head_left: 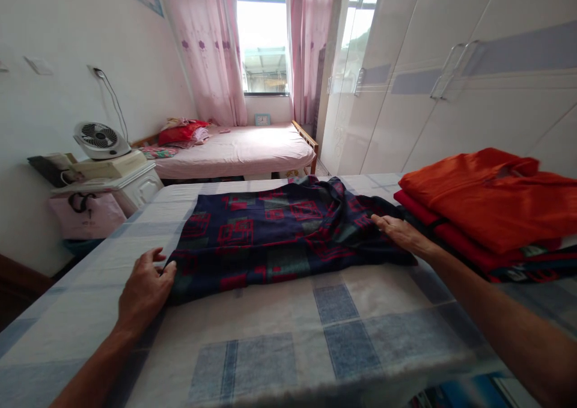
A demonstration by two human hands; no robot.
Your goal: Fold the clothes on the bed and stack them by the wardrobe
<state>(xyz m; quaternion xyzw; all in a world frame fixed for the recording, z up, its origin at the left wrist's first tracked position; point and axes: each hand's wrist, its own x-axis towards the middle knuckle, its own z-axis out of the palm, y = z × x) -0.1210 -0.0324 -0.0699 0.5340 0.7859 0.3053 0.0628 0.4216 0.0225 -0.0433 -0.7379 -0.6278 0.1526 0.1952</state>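
Across the middle of our checked bedspread (252,324) we have the dark blue patterned garment (270,240), spread out flat at its left end and bunched into folds toward its right, with red and grey-green squares over it. On the bedspread's left part, our left hand (146,285) is at the garment's near left corner, fingers loosely curved and the thumb at the cloth's edge; we cannot tell whether it pinches any fabric. Over the bedspread's right part, our right hand (399,232) reaches onto the rumpled end, fingers against the cloth, and again we cannot tell whether they close on it. At the bedspread's right side, near that hand, we see a stack of folded clothes (469,234) topped by an orange garment (478,197). Left of the bedspread, we see a pink bag (88,216) and a fan (101,140); beyond its far edge, a pink-sheeted bed (243,149).
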